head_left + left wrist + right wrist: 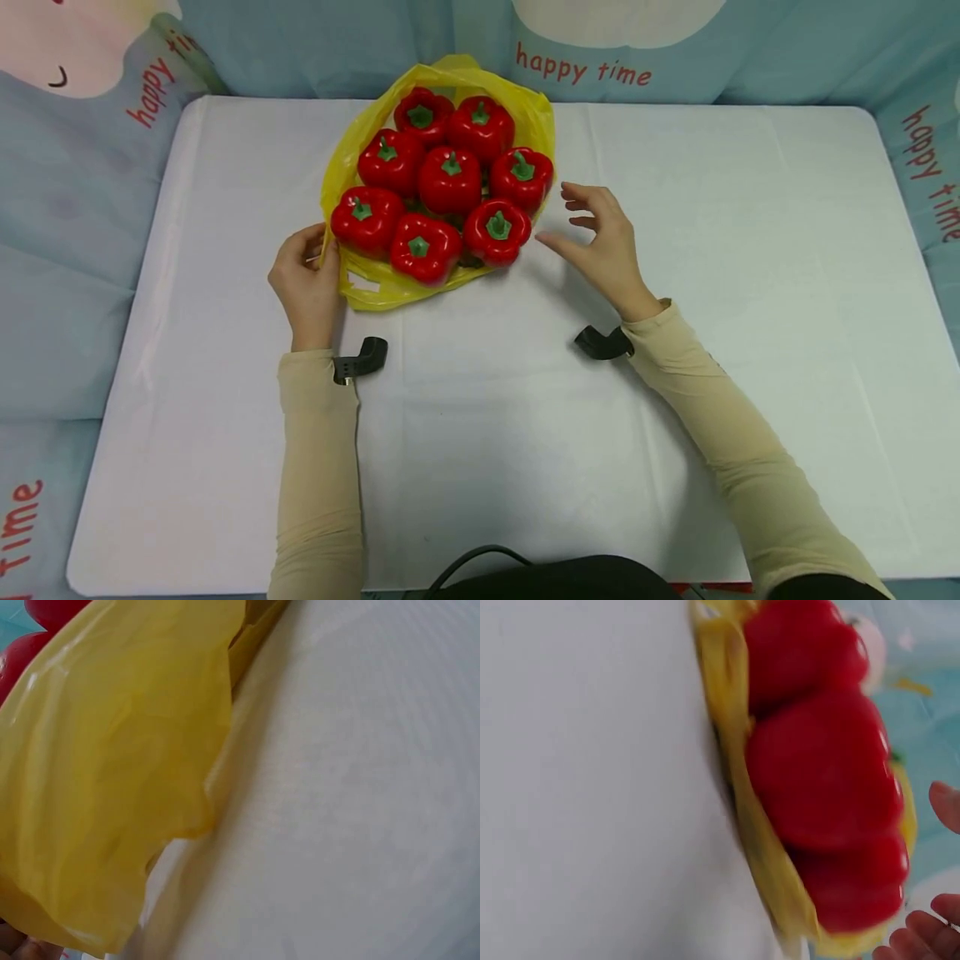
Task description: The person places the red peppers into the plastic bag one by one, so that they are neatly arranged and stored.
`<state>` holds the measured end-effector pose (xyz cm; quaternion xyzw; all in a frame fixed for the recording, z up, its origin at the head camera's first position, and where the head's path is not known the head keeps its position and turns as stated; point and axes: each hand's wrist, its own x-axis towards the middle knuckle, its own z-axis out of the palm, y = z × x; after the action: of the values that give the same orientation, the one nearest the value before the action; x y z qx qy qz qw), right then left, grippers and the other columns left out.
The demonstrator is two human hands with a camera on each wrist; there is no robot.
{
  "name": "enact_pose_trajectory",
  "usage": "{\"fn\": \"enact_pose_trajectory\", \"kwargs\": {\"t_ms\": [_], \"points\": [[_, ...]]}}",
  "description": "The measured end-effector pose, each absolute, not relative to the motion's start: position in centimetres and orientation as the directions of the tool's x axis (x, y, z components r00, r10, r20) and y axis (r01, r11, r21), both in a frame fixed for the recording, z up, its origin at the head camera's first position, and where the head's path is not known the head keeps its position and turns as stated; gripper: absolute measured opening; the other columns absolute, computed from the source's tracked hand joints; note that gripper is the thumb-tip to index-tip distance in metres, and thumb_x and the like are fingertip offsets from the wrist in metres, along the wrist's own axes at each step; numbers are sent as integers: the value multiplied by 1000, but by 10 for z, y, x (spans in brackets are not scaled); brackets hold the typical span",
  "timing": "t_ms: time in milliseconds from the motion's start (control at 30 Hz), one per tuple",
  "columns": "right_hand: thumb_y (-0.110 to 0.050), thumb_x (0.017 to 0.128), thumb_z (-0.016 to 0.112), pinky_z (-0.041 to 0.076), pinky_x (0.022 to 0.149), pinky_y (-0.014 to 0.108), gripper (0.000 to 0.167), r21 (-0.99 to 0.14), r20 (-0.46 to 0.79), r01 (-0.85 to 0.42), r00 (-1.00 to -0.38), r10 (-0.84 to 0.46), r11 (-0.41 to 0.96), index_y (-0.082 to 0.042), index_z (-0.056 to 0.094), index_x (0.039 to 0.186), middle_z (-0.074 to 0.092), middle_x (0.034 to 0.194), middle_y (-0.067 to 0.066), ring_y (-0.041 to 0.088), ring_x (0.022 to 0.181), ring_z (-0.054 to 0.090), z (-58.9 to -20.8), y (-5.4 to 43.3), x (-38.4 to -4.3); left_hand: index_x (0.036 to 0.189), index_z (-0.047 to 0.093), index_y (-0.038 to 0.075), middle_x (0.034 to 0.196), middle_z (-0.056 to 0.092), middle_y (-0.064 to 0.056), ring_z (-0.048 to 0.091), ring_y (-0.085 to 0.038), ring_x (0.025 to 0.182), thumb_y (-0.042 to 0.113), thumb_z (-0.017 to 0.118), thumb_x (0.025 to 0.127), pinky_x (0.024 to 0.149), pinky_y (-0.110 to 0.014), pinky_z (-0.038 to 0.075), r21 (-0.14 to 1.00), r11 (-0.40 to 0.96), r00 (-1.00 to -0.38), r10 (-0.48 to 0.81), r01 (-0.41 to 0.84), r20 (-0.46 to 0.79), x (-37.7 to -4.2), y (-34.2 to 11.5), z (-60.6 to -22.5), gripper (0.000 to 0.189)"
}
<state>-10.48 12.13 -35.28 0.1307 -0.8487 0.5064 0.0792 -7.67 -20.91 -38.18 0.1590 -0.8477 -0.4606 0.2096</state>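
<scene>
Several glossy red bell peppers (450, 181) with green stems sit close together in a yellow plastic bag (378, 292) near the table's back edge. At the bag's left side, my left hand (309, 275) pinches its edge between thumb and fingers. My right hand (603, 242) hovers just right of the peppers, its fingers spread and apart from them. In the left wrist view the bag (120, 765) hides most of that hand's fingers. The right wrist view has red peppers (825, 769) above the bag's crumpled rim (761, 832), with fingertips (930, 930) at the right.
A white-covered table (480, 433) lies under everything. Light blue fabric printed "happy time" (585, 67) surrounds its back and sides. Black wrist cameras sit on both sleeves (318, 467). A dark cable (480, 550) curves at the front edge.
</scene>
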Motion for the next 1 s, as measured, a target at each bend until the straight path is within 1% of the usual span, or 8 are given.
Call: {"fn": "enact_pose_trajectory", "kwargs": {"t_ms": [133, 300, 433, 533, 600, 667, 767, 1000], "points": [[-9, 80, 74, 47, 90, 30, 51, -887, 178, -187, -982, -60, 422, 1, 55, 126, 57, 121, 13, 21, 107, 54, -352, 134, -124, 111, 66, -5, 104, 66, -17, 59, -16, 88, 7, 62, 89, 75, -15, 45, 849, 522, -862, -463, -79, 205, -76, -210, -382, 25], [-12, 85, 70, 48, 82, 22, 36, -921, 105, -84, -994, 36, 381, 4, 62, 116, 65, 107, 13, 14, 93, 59, -352, 140, -154, 111, 66, -5, 104, 66, -17, 59, -15, 87, 6, 62, 89, 75, -15, 45, 855, 512, -862, -466, -80, 198, -75, -211, -383, 25], [-15, 87, 67, 47, 76, 19, 32, -915, 31, -21, -999, 19, 404, 4, 65, 113, 67, 96, 5, 9, 83, 59, -355, 138, -174, 111, 66, -5, 104, 66, -17, 58, -12, 85, 6, 63, 89, 74, -15, 45, 860, 505, -860, -469, -76, 199, -75, -211, -383, 25], [-14, 87, 66, 50, 73, 19, 30, -930, -38, 37, -999, 5, 366, 5, 65, 111, 67, 90, 1, 10, 80, 61, -358, 135, -181, 111, 66, -5, 104, 66, -17, 57, -11, 84, 6, 63, 89, 74, -14, 45, 863, 500, -861, -469, -75, 197, -75, -211, -383, 25], [-11, 87, 66, 52, 70, 21, 27, -947, -70, 68, -998, 5, 315, 7, 66, 107, 67, 86, 1, 12, 77, 63, -360, 132, -183, 111, 66, -5, 104, 66, -17, 57, -11, 84, 6, 63, 89, 74, -15, 45, 863, 500, -862, -467, -75, 196, -76, -210, -383, 25], [-8, 87, 65, 53, 67, 21, 24, -956, -91, 88, -996, 2, 279, 9, 66, 103, 67, 82, 1, 13, 74, 63, -362, 130, -184, 111, 66, -5, 104, 66, -17, 58, -12, 85, 5, 62, 89, 74, -15, 46, 862, 502, -863, -466, -77, 195, -76, -210, -382, 25], [-4, 86, 64, 53, 65, 21, 18, -959, -91, 86, -996, -4, 269, 10, 66, 98, 66, 76, -1, 12, 69, 63, -365, 128, -183, 111, 66, -5, 104, 66, -17, 58, -12, 85, 6, 62, 89, 75, -15, 46, 859, 505, -863, -467, -83, 192, -77, -210, -382, 25], [-6, 87, 64, 51, 64, 19, 15, -938, -51, 51, -999, 8, 343, 7, 68, 92, 65, 70, -3, 10, 63, 61, -366, 127, -182, 111, 67, -4, 103, 66, -15, 55, -6, 83, 6, 62, 89, 74, -14, 46, 857, 508, -863, -469, -91, 186, -76, -210, -379, 25]]}}
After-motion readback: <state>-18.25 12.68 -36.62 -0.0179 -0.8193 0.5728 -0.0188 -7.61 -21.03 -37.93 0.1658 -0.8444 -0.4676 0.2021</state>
